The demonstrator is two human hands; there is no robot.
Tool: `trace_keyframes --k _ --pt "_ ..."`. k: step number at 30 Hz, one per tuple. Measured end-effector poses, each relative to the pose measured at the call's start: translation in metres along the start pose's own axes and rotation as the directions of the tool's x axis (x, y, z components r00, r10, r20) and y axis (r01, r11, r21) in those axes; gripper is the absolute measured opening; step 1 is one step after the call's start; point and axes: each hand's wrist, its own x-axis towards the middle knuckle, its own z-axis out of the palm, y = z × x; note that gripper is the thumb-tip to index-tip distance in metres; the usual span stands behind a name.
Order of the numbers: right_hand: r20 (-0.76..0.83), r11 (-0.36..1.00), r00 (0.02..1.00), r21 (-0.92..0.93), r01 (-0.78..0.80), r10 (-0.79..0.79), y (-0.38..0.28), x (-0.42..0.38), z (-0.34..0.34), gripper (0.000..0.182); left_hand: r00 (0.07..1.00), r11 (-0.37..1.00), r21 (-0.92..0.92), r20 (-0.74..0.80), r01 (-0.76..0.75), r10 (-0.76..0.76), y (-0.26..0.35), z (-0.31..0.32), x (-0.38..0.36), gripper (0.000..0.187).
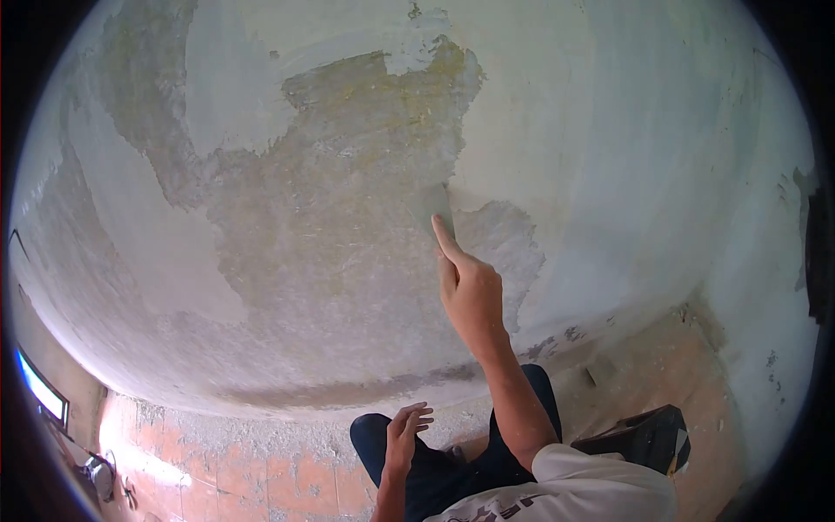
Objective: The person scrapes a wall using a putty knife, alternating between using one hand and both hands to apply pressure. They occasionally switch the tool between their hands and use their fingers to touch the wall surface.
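My right hand (474, 291) is stretched up to the wall (348, 191), closed round a scraper with its index finger laid along the blade. The flat grey scraper blade (443, 205) lies against the wall, at the border between bare grey-brown plaster and pale coating; its handle is hidden in my fist. Down by my left knee, my left hand (403, 438) hovers with its fingers loosely apart and nothing in them.
Flakes and dust cover the tiled floor (287, 483) along the wall's foot. A dark box-like object (639, 439) stands on the floor to my right. At the far left are a bright window-like panel (42, 387) and a round grey object (98, 476).
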Motion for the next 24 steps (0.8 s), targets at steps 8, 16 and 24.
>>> trace_keyframes --k 8,16,24 --pt "0.066 0.999 0.997 0.02 -0.047 0.046 0.009 -0.01 -0.001 0.055 1.0 1.0 -0.009 0.007 0.026 -0.026 0.0 0.005 0.002 0.036" --pt "0.047 0.999 0.998 0.036 -0.034 0.032 0.009 -0.011 0.001 0.054 1.0 1.0 -0.002 0.009 0.02 -0.02 -0.001 0.006 0.001 0.037" --pt "0.044 1.0 0.999 0.011 -0.024 0.023 0.013 -0.012 0.003 0.055 0.999 1.0 -0.003 0.02 0.025 -0.025 -0.001 0.009 -0.001 0.037"
